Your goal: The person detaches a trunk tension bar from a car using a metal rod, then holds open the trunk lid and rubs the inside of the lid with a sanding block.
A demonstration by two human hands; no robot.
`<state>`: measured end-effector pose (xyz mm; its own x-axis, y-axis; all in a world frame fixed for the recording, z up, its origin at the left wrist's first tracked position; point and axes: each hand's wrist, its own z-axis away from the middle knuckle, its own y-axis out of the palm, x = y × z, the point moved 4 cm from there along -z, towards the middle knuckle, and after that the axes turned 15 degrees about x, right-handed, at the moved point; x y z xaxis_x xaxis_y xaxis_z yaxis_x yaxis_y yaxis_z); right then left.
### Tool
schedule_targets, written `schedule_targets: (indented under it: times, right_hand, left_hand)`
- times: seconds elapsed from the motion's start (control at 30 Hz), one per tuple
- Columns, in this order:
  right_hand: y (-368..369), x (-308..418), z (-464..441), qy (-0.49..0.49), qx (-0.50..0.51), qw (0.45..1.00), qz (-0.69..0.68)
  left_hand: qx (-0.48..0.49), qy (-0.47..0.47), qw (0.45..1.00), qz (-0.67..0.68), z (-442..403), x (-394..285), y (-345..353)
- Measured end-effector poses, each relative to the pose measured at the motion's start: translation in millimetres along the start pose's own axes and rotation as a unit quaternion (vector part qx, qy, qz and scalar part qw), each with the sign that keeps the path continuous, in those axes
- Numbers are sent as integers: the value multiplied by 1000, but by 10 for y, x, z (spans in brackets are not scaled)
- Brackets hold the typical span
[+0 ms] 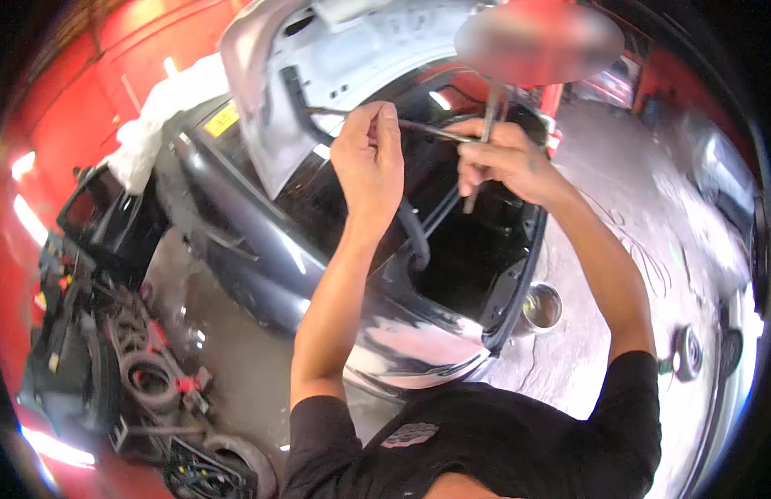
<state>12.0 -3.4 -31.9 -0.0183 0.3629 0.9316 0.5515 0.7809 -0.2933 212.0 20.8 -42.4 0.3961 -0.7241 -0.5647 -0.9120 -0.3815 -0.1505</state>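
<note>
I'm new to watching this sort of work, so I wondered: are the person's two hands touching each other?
Apart. The head view shows a dark gap between the left hand and the right hand, with a thin rod crossing it.

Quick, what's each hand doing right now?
Left hand: closed, fingers pinching a thin, dark, rod-like piece.
Right hand: closed around a long, grey, metallic-looking bar; whether it also grips the thin piece can't be told.

Red wall (94, 91) well left of left hand (370, 158), bright light streaks (32, 219) on it. Pale, cracked floor (581, 349) right of right hand (503, 160).
</note>
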Motion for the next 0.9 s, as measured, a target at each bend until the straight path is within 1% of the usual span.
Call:
schedule_targets:
  times: [0.03,0.07,0.1,0.17,0.2,0.27,0.3,0.33,0.37,0.43,0.47,0.5,0.53,0.57,0.6,0.63,0.7,0.77,0.83,0.9]
  right_hand:
    - [8,-57,-14,-4,0,1000,-28]
    - [59,-61,-18,-1,8,997,-79]
    - [112,-46,-19,1,17,992,-129]
    - [102,-104,-52,17,35,992,-119]
    - [99,-124,-76,0,-1,996,-89]
    - [35,-177,-109,-26,-5,998,-51]
    - [12,-172,-123,-40,-3,999,-32]
    - [16,-169,-131,-38,3,998,-40]
    - [9,-154,-113,-21,-19,999,-24]
    - [36,-111,-79,12,-45,999,5]
    - [-29,-152,-105,24,-27,992,119]
    - [5,-120,-95,17,-31,993,113]
    - [38,-114,-85,-20,-68,992,103]
    - [2,-149,-103,-26,-49,994,99]
    - [-56,-208,-121,-23,-65,991,112]
    - [-71,-186,-123,-41,-33,986,158]
    - [-40,-177,-101,-16,-71,991,114]
    - [-38,-143,-70,-8,-87,979,187]
    - [-10,-85,-81,-8,-88,976,200]
    - [15,-54,-85,-11,-74,985,153]
  left_hand:
    - [7,53,998,-30,-58,-228,48]
    - [45,100,993,-39,-142,-335,146]
    - [101,86,991,-9,-210,-444,281]
    - [186,84,977,64,-327,-535,562]
    - [214,57,971,88,-341,-552,665]
    - [269,1,955,129,-368,-567,817]
    - [269,-13,953,140,-385,-566,856]
    - [268,-29,951,151,-394,-547,880]
    - [262,-49,951,157,-394,-502,875]
    - [231,-21,956,177,-378,-473,917]
    - [225,-31,967,116,-363,-501,889]
    - [197,6,975,100,-356,-540,856]
    - [192,0,975,111,-338,-514,857]
    - [189,16,975,116,-341,-422,881]
    - [177,15,975,132,-334,-436,872]
    - [179,0,972,150,-330,-453,874]
    - [185,-6,970,158,-312,-484,848]
    - [175,9,974,146,-309,-431,883]
    - [172,13,974,146,-314,-426,860]
    - [176,3,971,159,-299,-453,858]
